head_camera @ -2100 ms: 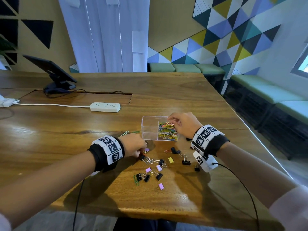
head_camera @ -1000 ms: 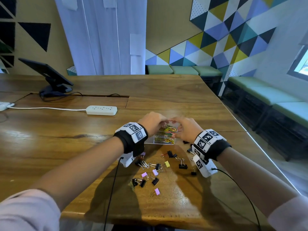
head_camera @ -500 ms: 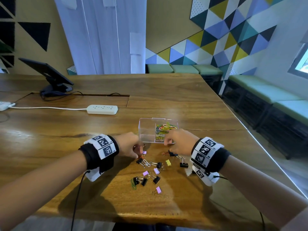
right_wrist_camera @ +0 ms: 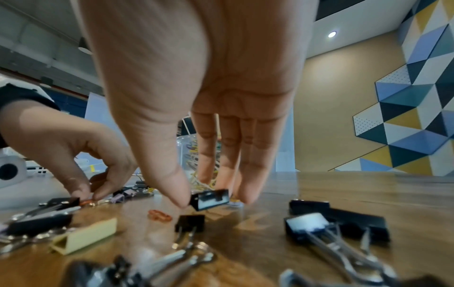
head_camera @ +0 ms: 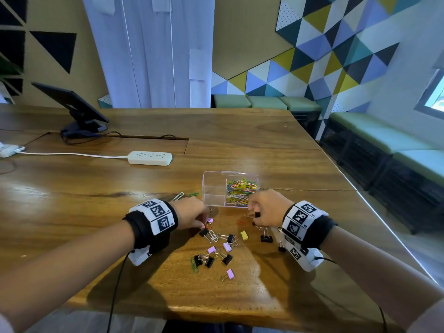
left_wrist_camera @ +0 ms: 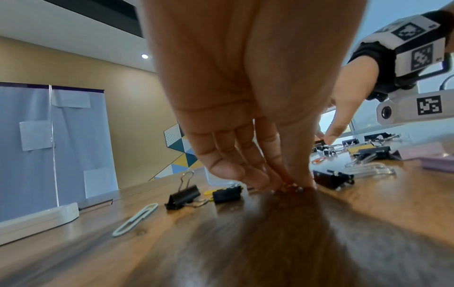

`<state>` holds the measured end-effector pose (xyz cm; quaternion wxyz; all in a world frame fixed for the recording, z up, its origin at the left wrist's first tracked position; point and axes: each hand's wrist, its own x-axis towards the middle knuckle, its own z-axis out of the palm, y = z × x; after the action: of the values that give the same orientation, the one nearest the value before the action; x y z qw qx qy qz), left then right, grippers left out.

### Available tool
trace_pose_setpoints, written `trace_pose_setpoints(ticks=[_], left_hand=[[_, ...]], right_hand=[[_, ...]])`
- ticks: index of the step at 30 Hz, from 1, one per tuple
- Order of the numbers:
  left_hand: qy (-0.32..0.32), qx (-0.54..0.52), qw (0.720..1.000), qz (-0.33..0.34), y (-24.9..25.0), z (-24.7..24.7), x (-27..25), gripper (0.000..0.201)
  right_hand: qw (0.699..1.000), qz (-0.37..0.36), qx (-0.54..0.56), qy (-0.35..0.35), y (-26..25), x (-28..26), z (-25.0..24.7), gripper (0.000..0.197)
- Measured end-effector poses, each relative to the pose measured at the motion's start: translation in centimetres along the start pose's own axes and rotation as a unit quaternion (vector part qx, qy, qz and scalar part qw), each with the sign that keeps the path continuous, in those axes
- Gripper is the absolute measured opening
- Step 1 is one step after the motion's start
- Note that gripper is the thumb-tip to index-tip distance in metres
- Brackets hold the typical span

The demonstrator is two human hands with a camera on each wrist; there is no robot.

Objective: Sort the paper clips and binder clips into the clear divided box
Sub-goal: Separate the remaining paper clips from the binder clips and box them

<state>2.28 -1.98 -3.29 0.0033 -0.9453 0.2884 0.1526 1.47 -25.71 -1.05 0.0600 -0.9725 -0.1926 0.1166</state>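
Observation:
The clear divided box [head_camera: 214, 191] stands on the wooden table; its right compartment holds a heap of coloured paper clips [head_camera: 241, 191]. Just in front of it lie several loose binder clips [head_camera: 231, 238], black, pink and yellow. My left hand [head_camera: 204, 225] reaches down at the left of the pile and pinches a small orange paper clip [left_wrist_camera: 291, 187] against the table. At the right of the pile my right hand [head_camera: 255, 216] pinches a black binder clip [right_wrist_camera: 211, 199] between thumb and fingers, low over the wood.
A white paper clip [head_camera: 177, 196] and a green one [head_camera: 193, 194] lie left of the box; another green one [head_camera: 194, 264] lies at the pile's near left. A white power strip [head_camera: 150, 157] and a tablet on a stand [head_camera: 72, 102] sit farther back. The table's edge [head_camera: 384, 227] runs close on the right.
Both hands have come back from the box to the loose clips in front of it. Each has closed its fingertips on a clip.

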Motion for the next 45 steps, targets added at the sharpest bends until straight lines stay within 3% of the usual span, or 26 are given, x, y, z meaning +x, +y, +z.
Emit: trace_pose_setpoints(ticks=[11,15,22,26,39,45], left_hand=[[0.021,-0.053,0.998,0.023,-0.1,-0.8,-1.0,0.005],[0.013,-0.090,0.995,0.042,0.2,-0.9,-2.3,0.017],[0.014,-0.041,0.997,0.059,1.0,-0.4,-2.2,0.032],[0.026,-0.025,0.997,0.069,1.9,-0.8,-1.3,0.023],[-0.049,0.029,0.994,0.089,2.8,-1.3,0.1,0.016],[-0.041,0.042,0.994,0.088,2.5,-0.7,0.1,0.013]], right_hand=[[0.999,-0.025,0.023,0.011,-0.8,0.1,0.6,0.021],[0.999,-0.037,0.007,-0.008,-1.5,0.8,1.2,0.030],[0.999,-0.015,-0.015,-0.047,-2.7,1.6,0.9,0.021],[0.998,-0.019,0.011,-0.055,-2.7,1.6,0.9,0.016],[0.997,-0.027,0.047,-0.049,-1.8,1.1,1.7,0.014],[0.996,-0.023,0.061,-0.054,-1.9,1.1,1.7,0.015]])
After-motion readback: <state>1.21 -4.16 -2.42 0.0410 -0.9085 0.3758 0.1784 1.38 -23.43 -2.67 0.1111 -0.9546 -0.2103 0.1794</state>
